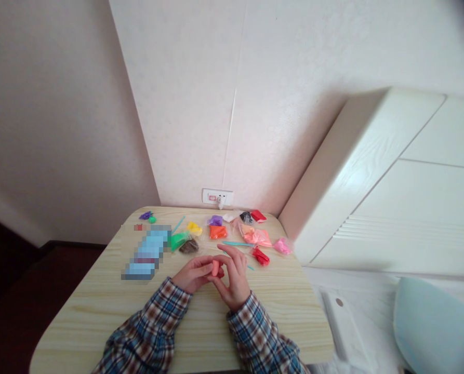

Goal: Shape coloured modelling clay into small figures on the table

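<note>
Between my two hands, above the middle of the table, is a small piece of coral-pink modelling clay. My left hand is closed on its left side, thumb and fingers pressed to it. From the right, my right hand grips it with thumb and fingers curved round. Just beyond the hands lie a teal clay tool, a bag of brown clay and a bag of red clay. A bag of coral-pink clay lies a little farther back.
Along the back are bags of green, yellow, orange, purple, black and pink clay. A blurred-out blue rectangle lies left. A wall socket with a plug is behind the table; a white cabinet stands right.
</note>
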